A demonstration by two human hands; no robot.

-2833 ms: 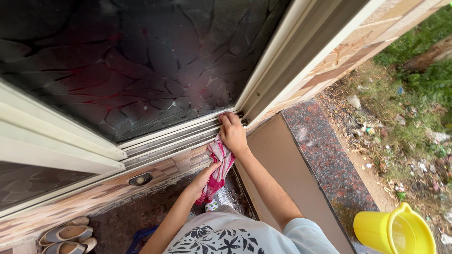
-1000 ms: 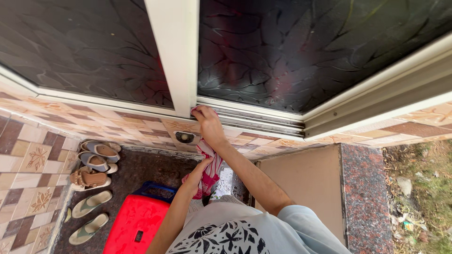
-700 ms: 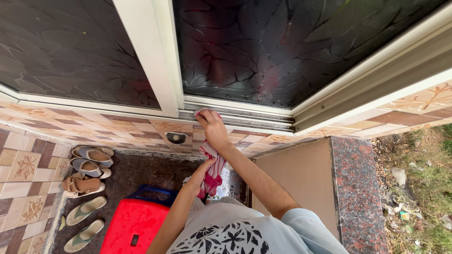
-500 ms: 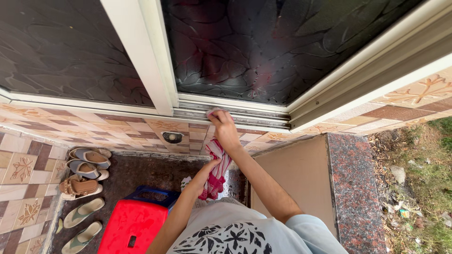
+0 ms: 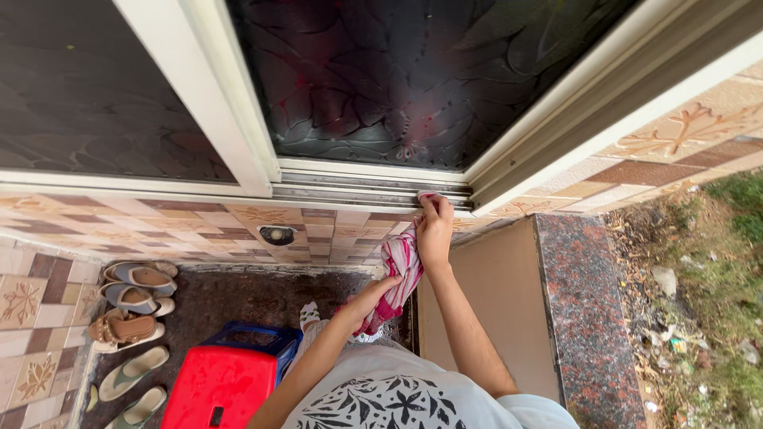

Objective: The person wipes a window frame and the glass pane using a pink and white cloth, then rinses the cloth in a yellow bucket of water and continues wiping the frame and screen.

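Note:
My right hand (image 5: 434, 229) presses the top end of a pink and white striped cloth (image 5: 395, 276) into the metal window track (image 5: 350, 191), close to its right end by the frame corner. The cloth hangs down from that hand, and my left hand (image 5: 372, 300) grips its lower end in front of my body. Above the track is the dark patterned window glass (image 5: 397, 79) in a cream frame.
A red stool (image 5: 221, 388) over a blue one stands on the dark floor at lower left. Several sandals (image 5: 131, 306) line the tiled wall. A granite-topped ledge (image 5: 580, 318) runs to my right, with littered grass beyond it.
My right hand has slid the cloth rightward along the track, from beside the middle frame post to the right corner. The left hand followed, still holding the cloth's lower end.

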